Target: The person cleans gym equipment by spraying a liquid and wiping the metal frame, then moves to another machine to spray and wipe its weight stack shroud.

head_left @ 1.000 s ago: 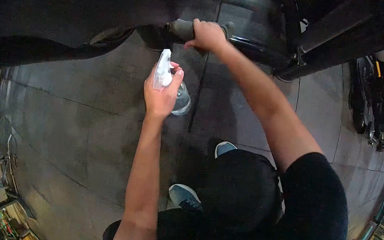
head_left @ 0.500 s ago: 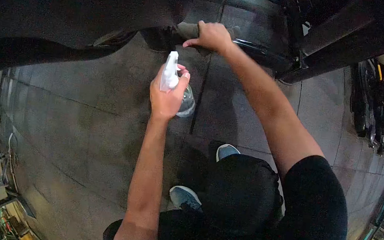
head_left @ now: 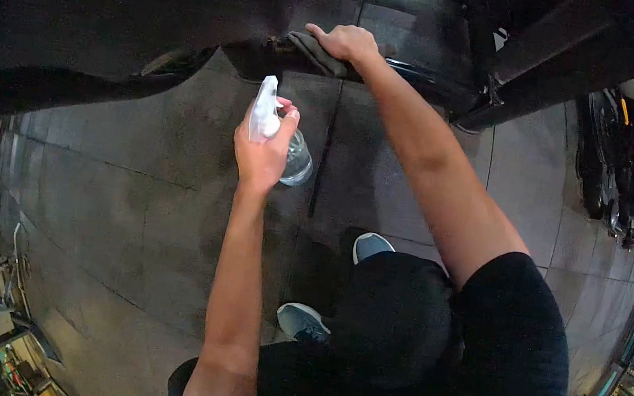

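My left hand [head_left: 260,154] is wrapped round the neck of a clear spray bottle [head_left: 299,165] with a white trigger head, whose nozzle points away from me. Liquid seems to show in the bottle. Farther forward, my right hand [head_left: 349,44] grips a dark grey cloth [head_left: 318,52] and presses it on a dark bar of the equipment. The cloth hangs over the bar's near side, and my right fingertips are hidden behind it.
A large black padded piece [head_left: 116,19] fills the upper left. A thick dark frame beam [head_left: 559,62] slopes at the upper right, with more black equipment [head_left: 617,165] beyond. Dark floor tiles [head_left: 108,202] lie below, and my shoes [head_left: 302,322] stand on them.
My right hand has shifted slightly left and up along the bar with the cloth, which now bunches to its left. The left hand and bottle sit slightly further left in view.
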A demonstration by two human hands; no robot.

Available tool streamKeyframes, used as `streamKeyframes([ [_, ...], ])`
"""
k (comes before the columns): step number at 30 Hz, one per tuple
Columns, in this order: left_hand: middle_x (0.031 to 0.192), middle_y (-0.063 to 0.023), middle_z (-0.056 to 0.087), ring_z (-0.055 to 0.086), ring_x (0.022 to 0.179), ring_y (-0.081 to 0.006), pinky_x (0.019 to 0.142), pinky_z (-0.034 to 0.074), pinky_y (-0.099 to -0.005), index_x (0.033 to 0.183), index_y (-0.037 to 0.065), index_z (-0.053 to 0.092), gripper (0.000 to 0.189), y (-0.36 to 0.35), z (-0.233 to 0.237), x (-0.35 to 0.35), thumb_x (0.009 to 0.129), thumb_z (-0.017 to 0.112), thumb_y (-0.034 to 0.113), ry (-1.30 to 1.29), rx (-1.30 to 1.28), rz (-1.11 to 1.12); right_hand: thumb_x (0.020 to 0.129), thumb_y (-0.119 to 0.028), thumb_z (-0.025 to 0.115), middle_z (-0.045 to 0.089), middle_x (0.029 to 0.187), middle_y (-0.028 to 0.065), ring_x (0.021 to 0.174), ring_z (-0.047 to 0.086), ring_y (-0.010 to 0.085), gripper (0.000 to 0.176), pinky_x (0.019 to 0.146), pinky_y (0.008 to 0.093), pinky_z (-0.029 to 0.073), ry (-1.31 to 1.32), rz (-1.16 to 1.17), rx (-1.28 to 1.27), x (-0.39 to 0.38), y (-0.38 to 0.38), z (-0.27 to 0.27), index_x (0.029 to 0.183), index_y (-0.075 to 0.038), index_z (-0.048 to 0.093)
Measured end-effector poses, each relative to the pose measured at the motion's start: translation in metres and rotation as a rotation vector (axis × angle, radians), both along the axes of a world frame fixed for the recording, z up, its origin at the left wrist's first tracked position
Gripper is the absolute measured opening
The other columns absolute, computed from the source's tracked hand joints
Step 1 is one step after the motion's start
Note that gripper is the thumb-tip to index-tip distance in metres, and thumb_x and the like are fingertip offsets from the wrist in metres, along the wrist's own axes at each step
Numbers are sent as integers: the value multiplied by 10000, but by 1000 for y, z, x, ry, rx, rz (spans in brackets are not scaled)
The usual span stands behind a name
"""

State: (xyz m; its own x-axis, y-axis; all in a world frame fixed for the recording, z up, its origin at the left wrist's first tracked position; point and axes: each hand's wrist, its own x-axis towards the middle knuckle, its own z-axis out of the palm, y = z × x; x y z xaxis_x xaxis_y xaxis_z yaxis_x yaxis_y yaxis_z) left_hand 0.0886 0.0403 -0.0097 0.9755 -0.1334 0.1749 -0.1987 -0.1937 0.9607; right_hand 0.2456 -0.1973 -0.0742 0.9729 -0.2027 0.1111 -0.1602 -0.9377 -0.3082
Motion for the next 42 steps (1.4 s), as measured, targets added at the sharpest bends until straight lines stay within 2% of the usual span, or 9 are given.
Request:
streamKeyframes([
  [4,954,-54,736,690,876,-114,781,536,-276,1119,-8,702,197,-1,3,-1,964,745,106,36,-86,-11,1018,-665,500,749,873,230,879,738,406,735,827,513,570,-241,45,-135,-55,3,-23,970,5,797],
  [6,956,-51,732,685,873,-109,783,532,-271,1115,-5,706,193,-1,-2,4,966,748,109,-51,-27,-13,1027,-590,552,732,819,185,813,742,357,611,680,468,579,-1037,248,-549,-69,-21,-39,885,-30,752],
  [10,961,-39,726,672,873,-95,789,530,-266,1150,-11,699,215,-1,1,5,968,743,94,-12,-53,-11,977,-592,634,714,759,181,787,724,381,598,778,518,569,-486,-21,-230,-52,-7,-28,852,-21,761],
  [16,925,-43,726,672,847,-109,780,533,-290,1102,8,708,200,-5,5,1,943,749,121,-37,-15,-18,999,-766,333,673,1377,226,1332,611,414,864,1117,468,489,418,0,156,3,-35,15,1273,-62,750],
  [24,931,-48,737,686,845,-123,794,540,-296,1110,25,707,202,-12,23,-3,942,741,131,-52,-22,-9,959,-591,645,641,1073,165,1019,624,335,585,910,489,462,-726,137,-486,-100,-44,-41,1077,-21,586],
  [30,907,-47,738,684,808,-131,774,535,-310,1082,34,706,187,-5,10,-6,930,749,132,-36,15,-9,990,-613,550,738,1035,278,1025,730,396,653,913,507,562,-204,-62,-184,-27,-65,-3,889,-8,774],
  [36,997,-43,731,687,897,-108,811,541,-279,1220,-9,685,298,-2,13,-10,962,747,126,-77,61,-51,1061,-549,456,736,1183,241,1122,713,427,558,991,563,541,318,142,-178,-52,-75,24,1598,-402,418],
  [38,1017,-43,734,689,915,-113,824,546,-286,1313,-13,665,389,-5,17,-6,962,750,132,-44,-2,-46,1044,-571,513,710,1156,262,1035,712,433,662,945,593,525,110,105,-189,-74,-74,-8,1463,-58,537],
  [42,959,-56,741,696,883,-132,815,544,-316,1097,35,709,217,-8,17,1,926,750,162,-42,-49,-6,949,-569,671,668,1217,224,1128,657,410,683,1014,530,485,-361,95,-493,-141,-65,-19,1283,19,582],
])
